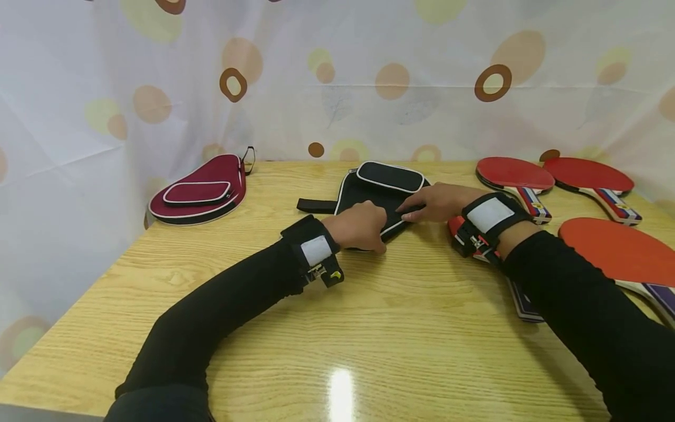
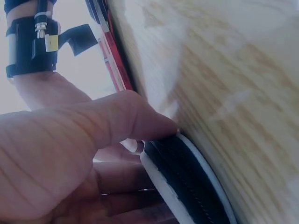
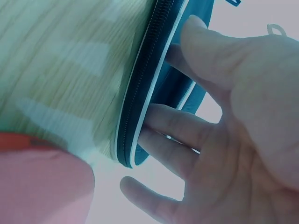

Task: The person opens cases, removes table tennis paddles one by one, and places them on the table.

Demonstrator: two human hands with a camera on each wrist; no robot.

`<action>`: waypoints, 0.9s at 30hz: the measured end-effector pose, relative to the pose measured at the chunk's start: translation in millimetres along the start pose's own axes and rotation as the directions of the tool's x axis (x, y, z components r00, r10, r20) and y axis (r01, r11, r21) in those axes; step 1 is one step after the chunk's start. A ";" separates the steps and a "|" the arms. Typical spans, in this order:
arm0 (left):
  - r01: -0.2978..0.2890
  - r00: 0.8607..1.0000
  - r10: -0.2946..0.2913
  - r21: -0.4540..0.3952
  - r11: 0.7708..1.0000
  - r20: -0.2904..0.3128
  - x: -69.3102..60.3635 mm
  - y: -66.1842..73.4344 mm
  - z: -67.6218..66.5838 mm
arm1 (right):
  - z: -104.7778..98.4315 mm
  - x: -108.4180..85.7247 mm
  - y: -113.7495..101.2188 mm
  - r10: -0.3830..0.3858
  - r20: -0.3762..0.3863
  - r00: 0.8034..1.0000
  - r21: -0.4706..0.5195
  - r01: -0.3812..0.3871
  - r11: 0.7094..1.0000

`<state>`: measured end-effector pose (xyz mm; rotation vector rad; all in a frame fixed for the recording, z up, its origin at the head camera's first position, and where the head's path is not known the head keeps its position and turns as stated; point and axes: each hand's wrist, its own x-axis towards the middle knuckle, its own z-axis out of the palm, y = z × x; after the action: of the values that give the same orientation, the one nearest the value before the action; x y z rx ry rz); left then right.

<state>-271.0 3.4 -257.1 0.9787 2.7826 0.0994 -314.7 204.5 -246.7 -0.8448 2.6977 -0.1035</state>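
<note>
A black table tennis paddle case (image 1: pixel 369 196) with white piping and a small front pocket lies flat on the table, its strap (image 1: pixel 316 206) stretched out to the left. My left hand (image 1: pixel 361 225) grips the near edge of this case. In the left wrist view the thumb presses the zippered side (image 2: pixel 187 172) and the fingers lie over the top, partly hidden. The right hand (image 1: pixel 440 202) rests on the case's right part with fingers fairly straight. From the right wrist, fingertips touch the top face beside the zipper (image 3: pixel 145 84), and the thumb stands apart from them.
A dark red paddle case (image 1: pixel 224 167) lies at the back left. On the right are several red paddles, among them one at the back (image 1: pixel 514 172), one at the far right (image 1: pixel 587 173) and a nearer one (image 1: pixel 622 249). Another paddle (image 1: pixel 524 305) is partly hidden under my right forearm.
</note>
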 end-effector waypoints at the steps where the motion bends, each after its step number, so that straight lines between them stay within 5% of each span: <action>1: 0.005 1.000 -0.005 0.002 1.000 0.002 -0.6 -0.7 0.0 | 0.5 0.0 -0.5 -0.005 -0.002 1.000 -0.006 0.005 1.000; 12: 0.058 0.997 -0.056 0.040 0.998 -0.043 0.7 -15.6 1.4 | 2.9 -2.1 -7.2 -0.079 -0.037 0.996 -0.049 0.078 0.996; 27: 0.101 0.994 -0.103 0.063 0.993 0.024 -6.8 -27.9 -7.5 | 5.2 -5.3 -21.2 -0.074 -0.060 0.995 -0.009 0.074 0.997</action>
<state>-284.4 -22.6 -252.3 0.8422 2.8201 -0.0139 -297.4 190.2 -246.8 -0.9584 2.7246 -0.1387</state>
